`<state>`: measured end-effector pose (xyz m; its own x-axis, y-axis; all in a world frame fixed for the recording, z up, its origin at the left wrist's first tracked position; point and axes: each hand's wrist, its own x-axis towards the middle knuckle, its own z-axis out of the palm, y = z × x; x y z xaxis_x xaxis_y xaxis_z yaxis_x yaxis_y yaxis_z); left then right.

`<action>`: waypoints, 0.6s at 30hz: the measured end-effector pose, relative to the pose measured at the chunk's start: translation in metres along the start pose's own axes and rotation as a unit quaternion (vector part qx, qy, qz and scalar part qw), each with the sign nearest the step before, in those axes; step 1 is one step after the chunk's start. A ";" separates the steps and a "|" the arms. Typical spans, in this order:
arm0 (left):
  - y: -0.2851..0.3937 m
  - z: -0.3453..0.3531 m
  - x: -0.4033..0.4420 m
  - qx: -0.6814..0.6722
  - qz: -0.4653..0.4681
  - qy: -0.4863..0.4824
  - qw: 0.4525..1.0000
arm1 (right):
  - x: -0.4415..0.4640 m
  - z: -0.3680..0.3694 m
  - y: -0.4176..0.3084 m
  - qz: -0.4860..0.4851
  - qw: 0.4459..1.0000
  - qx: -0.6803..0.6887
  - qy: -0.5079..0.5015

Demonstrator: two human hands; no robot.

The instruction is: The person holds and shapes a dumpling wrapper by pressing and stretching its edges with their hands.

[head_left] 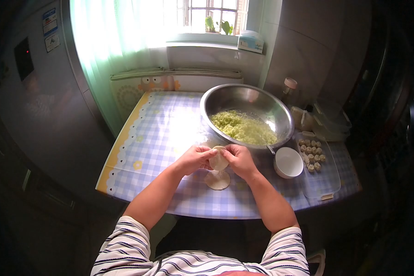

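Along the near side of a checked tablecloth, a person in striped sleeves held up a thin dough round; I took that spot as the middle of my clock, twelve towards the window. The left hand pinched the round's edge at nine, the right hand its edge at three, thumbs on the near face, other fingers partly hidden. A second round lay flat on the cloth at six, just beneath. One o'clock had the steel basin of chopped pale-green mixture, a metal handle poking out by its rim; at three stood a white bowl, and beyond it a clear tray carried small shaped dumplings. I judged the step in hand to be readying the wrapper, since no mixture showed on it. The next move, to my mind, called for one palm to cradle the round, freeing the other hand for the handle, without tearing the edge.
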<state>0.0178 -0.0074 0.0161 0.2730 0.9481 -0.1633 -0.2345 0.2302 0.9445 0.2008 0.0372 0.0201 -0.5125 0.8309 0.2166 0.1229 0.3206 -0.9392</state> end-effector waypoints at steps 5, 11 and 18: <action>-0.003 -0.006 0.003 -0.028 -0.010 -0.018 0.999 | 0.000 0.001 0.001 -0.008 0.999 -0.012 0.035; -0.003 -0.007 0.004 0.016 0.012 -0.002 1.000 | 0.000 -0.001 0.001 0.014 1.000 -0.009 -0.002; -0.002 -0.003 0.003 0.007 0.001 0.001 1.000 | 0.001 0.000 0.006 0.014 1.000 0.002 0.012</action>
<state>0.0165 -0.0048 0.0131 0.2703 0.9490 -0.1624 -0.2215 0.2255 0.9487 0.2006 0.0402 0.0150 -0.4882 0.8501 0.1973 0.1331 0.2960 -0.9459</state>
